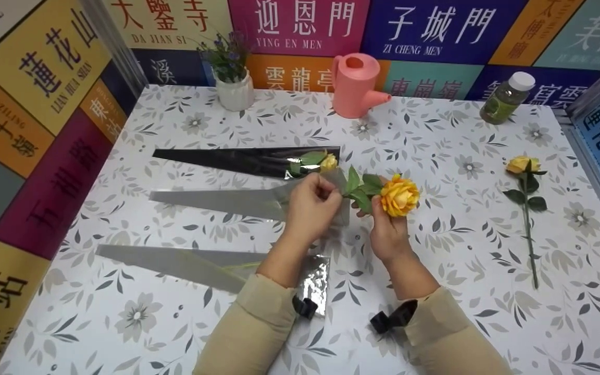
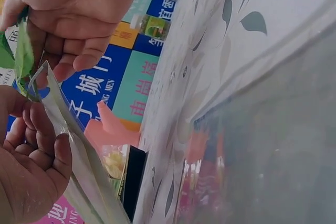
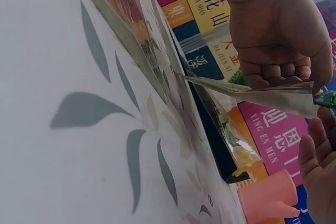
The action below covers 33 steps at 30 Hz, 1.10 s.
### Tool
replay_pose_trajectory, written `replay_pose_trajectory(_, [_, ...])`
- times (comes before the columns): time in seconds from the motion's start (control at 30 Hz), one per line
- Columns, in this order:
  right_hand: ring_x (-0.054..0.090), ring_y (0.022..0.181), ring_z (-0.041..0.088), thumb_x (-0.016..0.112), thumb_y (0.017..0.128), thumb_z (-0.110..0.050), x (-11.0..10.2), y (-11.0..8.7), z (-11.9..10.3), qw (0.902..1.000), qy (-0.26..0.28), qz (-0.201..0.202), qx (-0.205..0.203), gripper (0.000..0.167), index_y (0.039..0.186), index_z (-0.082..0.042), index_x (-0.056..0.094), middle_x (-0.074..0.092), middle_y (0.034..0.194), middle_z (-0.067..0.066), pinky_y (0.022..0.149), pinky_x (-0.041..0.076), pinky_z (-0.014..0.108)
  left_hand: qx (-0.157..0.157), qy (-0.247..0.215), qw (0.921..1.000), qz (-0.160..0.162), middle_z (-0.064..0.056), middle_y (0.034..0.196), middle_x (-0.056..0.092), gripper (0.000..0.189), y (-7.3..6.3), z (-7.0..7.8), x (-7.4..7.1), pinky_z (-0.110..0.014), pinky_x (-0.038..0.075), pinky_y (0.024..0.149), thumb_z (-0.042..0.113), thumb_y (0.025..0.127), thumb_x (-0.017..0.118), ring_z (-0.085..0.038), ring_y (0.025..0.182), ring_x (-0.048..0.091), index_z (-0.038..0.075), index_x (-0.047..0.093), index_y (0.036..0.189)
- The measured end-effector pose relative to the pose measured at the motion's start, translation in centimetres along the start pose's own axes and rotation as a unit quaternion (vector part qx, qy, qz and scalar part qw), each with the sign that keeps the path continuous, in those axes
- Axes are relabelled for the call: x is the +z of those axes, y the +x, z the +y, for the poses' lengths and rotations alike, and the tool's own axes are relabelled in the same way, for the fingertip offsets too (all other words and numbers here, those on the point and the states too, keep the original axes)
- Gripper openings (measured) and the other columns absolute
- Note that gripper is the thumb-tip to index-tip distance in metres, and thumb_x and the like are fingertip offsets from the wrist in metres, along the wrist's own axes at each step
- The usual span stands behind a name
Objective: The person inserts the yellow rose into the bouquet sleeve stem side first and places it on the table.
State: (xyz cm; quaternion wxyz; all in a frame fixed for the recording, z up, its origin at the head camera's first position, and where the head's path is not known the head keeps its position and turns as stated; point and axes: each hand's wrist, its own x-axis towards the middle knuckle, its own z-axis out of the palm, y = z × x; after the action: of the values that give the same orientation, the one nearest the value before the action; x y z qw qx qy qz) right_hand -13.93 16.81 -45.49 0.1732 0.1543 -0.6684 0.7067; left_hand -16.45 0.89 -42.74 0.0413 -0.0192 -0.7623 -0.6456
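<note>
A yellow artificial rose [image 1: 400, 195] with green leaves is in my right hand [image 1: 391, 229], which holds it by the stem just under the bloom. My left hand [image 1: 313, 205] pinches a translucent flower sleeve [image 1: 216, 202] near its wide mouth. In the right wrist view, the rose's green stem [image 3: 324, 99] meets the mouth of the raised sleeve [image 3: 278, 98], close to both hands. From the left wrist, green leaves [image 2: 23, 51] show between the two hands. Behind the left hand lies a black-backed sleeve [image 1: 227, 160] with a yellow rose [image 1: 328, 162] inside.
Nearer me lies another translucent sleeve [image 1: 175, 263], partly under my left forearm. A single yellow rose [image 1: 528, 224] lies at the right. Along the back stand a potted plant [image 1: 235, 91], a pink watering can [image 1: 356, 88] and a white-capped jar [image 1: 507, 99]. Lettered panels border the table.
</note>
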Motion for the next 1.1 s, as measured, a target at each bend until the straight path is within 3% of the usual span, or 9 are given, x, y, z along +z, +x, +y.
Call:
replay_pose_trajectory(0.23, [0.070, 0.090, 0.022, 0.065, 0.095, 0.006, 0.4, 0.6, 0.0, 0.9930, 0.042, 0.061, -0.093, 0.085, 0.160, 0.007, 0.009, 0.061, 0.110, 0.015, 0.063, 0.060, 0.028, 0.004, 0.004, 1.0000, 0.006, -0.001, 0.079, 0.063, 0.011, 0.1, 0.0, 0.0, -0.022, 0.049, 0.061, -0.002, 0.088, 0.071, -0.012, 0.069, 0.057, 0.006, 0.063, 0.089])
replay_pose_trajectory(0.37, [0.069, 0.089, 0.030, 0.074, 0.088, 0.012, 0.3, 0.7, -0.1, 0.9862, 0.013, 0.066, -0.152, 0.094, 0.157, 0.005, 0.009, 0.059, 0.111, 0.020, 0.063, 0.059, 0.029, 0.013, 0.009, 0.9999, 0.007, 0.000, 0.077, 0.063, 0.009, 0.0, -0.1, 0.1, -0.022, 0.048, 0.060, -0.001, 0.088, 0.070, -0.011, 0.067, 0.056, 0.006, 0.064, 0.088])
replay_pose_trajectory(0.53, [0.060, 0.077, 0.021, 0.083, 0.093, -0.035, -0.3, 0.9, 0.0, 0.9777, -0.048, 0.061, -0.195, 0.091, 0.145, 0.011, 0.024, 0.059, 0.110, 0.012, 0.065, 0.054, 0.022, 0.007, 0.008, 0.9999, 0.008, 0.000, 0.079, 0.063, 0.010, -0.2, 0.0, 0.1, -0.022, 0.049, 0.062, -0.002, 0.088, 0.070, -0.012, 0.070, 0.057, 0.006, 0.065, 0.089])
replay_pose_trajectory(0.6, [0.058, 0.074, 0.017, 0.076, 0.094, -0.056, -0.5, 1.0, 0.1, 0.9747, -0.063, 0.059, -0.206, 0.096, 0.140, 0.013, 0.028, 0.059, 0.110, 0.011, 0.064, 0.053, 0.021, -0.002, 0.002, 1.0000, 0.003, -0.001, 0.080, 0.064, 0.011, -0.2, 0.0, 0.2, -0.023, 0.051, 0.063, -0.003, 0.088, 0.070, -0.013, 0.071, 0.058, 0.006, 0.064, 0.090])
replay_pose_trajectory(0.7, [0.060, 0.078, 0.013, 0.063, 0.098, -0.066, -0.8, 1.2, 0.0, 0.9686, -0.088, 0.072, -0.221, 0.094, 0.133, 0.017, 0.037, 0.060, 0.111, 0.011, 0.068, 0.053, 0.020, -0.011, -0.003, 0.9999, -0.003, -0.002, 0.082, 0.064, 0.011, -0.3, 0.2, 0.2, -0.024, 0.052, 0.063, -0.003, 0.088, 0.070, -0.014, 0.072, 0.058, 0.007, 0.064, 0.091])
replay_pose_trajectory(0.8, [0.064, 0.091, 0.015, 0.056, 0.106, -0.044, -1.0, 1.3, -0.2, 0.9608, -0.115, 0.095, -0.234, 0.066, 0.125, 0.019, 0.050, 0.065, 0.113, 0.015, 0.080, 0.055, 0.022, -0.016, -0.002, 0.9999, -0.002, -0.002, 0.082, 0.063, 0.012, -0.3, 0.3, 0.3, -0.024, 0.051, 0.063, -0.003, 0.087, 0.069, -0.014, 0.072, 0.058, 0.007, 0.064, 0.091])
replay_pose_trajectory(0.87, [0.065, 0.098, 0.016, 0.053, 0.100, -0.023, -1.0, 1.4, -0.4, 0.9571, -0.126, 0.107, -0.238, 0.047, 0.121, 0.019, 0.056, 0.068, 0.111, 0.018, 0.088, 0.055, 0.025, -0.018, -0.001, 0.9998, -0.001, -0.002, 0.082, 0.063, 0.012, -0.3, 0.4, 0.3, -0.023, 0.051, 0.062, -0.004, 0.087, 0.069, -0.013, 0.072, 0.058, 0.007, 0.064, 0.091])
replay_pose_trajectory(0.97, [0.065, 0.103, 0.018, 0.046, 0.087, -0.005, -1.0, 1.4, -0.6, 0.9564, -0.122, 0.113, -0.240, 0.042, 0.118, 0.020, 0.058, 0.068, 0.110, 0.020, 0.094, 0.053, 0.029, -0.016, -0.005, 0.9998, 0.004, -0.002, 0.081, 0.063, 0.012, -0.3, 0.4, 0.3, -0.023, 0.050, 0.062, -0.004, 0.086, 0.069, -0.013, 0.071, 0.057, 0.006, 0.064, 0.090])
replay_pose_trajectory(1.1, [0.062, 0.101, 0.019, 0.041, 0.084, 0.001, -0.7, 1.3, -0.7, 0.9605, -0.091, 0.112, -0.238, 0.040, 0.118, 0.022, 0.048, 0.061, 0.115, 0.012, 0.092, 0.052, 0.028, -0.010, -0.013, 0.9998, 0.013, -0.002, 0.080, 0.062, 0.012, -0.2, 0.4, 0.2, -0.023, 0.049, 0.061, -0.005, 0.086, 0.069, -0.013, 0.070, 0.056, 0.006, 0.064, 0.090])
